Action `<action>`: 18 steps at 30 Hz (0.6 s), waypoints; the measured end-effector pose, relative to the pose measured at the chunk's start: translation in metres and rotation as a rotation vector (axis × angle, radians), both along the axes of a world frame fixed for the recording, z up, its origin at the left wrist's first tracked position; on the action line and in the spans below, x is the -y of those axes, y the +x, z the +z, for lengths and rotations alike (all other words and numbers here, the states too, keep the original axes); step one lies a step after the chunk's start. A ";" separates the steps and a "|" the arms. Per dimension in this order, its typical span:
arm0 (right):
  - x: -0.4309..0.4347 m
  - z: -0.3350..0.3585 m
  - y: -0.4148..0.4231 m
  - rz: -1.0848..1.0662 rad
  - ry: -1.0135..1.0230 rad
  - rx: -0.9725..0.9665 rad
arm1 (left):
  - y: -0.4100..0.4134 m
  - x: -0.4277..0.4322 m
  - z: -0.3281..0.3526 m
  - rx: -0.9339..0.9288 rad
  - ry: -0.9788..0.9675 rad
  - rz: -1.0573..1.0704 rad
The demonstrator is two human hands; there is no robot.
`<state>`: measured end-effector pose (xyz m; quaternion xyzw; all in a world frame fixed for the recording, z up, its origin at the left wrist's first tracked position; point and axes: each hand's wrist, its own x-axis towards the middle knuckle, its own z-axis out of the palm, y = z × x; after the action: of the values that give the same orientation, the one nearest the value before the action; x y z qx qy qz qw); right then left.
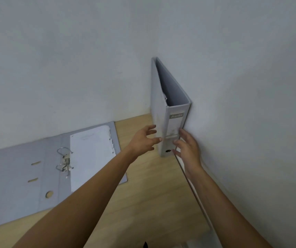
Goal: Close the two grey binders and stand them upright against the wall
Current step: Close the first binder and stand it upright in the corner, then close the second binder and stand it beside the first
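One binder (168,111) is shut and stands up in the corner, with its label end facing the person and one flat side close to the wall (251,86) on the right. It stands there because a wall gives a tall thin thing something to lean on, so it should not tip over that way. The left hand (143,140) is on the left side of this binder and the right hand (188,147) is on its right side, down low near the round hole. The fingers of both hands are spread and loose, not squeezed shut. The tips look like they just touch the binder or sit right beside it; I cannot tell which, because the hands are a bit blurry. I think the hands are there to keep the binder steady, or to let go of it gently. The other binder (41,169) lies flat and wide open on the desk (149,185), well to the left of the standing binder. Its metal rings (64,161) stick up and a white sheet (91,154) lies on its right half. So I think half the job is done, and this one still has to be shut and stood up. The desk between the two binders is bare, so nothing blocks the way. The space left of the standing binder looks free for the second one.
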<state>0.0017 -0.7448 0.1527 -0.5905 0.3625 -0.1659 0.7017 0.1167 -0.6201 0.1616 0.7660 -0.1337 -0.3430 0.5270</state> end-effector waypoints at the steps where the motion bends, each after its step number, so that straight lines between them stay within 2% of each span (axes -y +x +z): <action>1: -0.004 -0.003 0.000 -0.016 -0.001 -0.011 | -0.002 -0.009 -0.001 -0.011 0.000 0.008; 6: -0.058 -0.012 0.009 0.044 0.004 -0.056 | -0.001 -0.086 -0.008 -0.092 -0.016 0.115; 18: -0.259 -0.043 0.058 0.436 0.023 -0.222 | 0.008 -0.350 -0.045 -0.189 0.063 0.394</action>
<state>0.0597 -0.4857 0.1099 -0.6615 0.3032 0.0597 0.6833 0.1243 -0.2703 0.1168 0.7579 0.0794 -0.3077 0.5697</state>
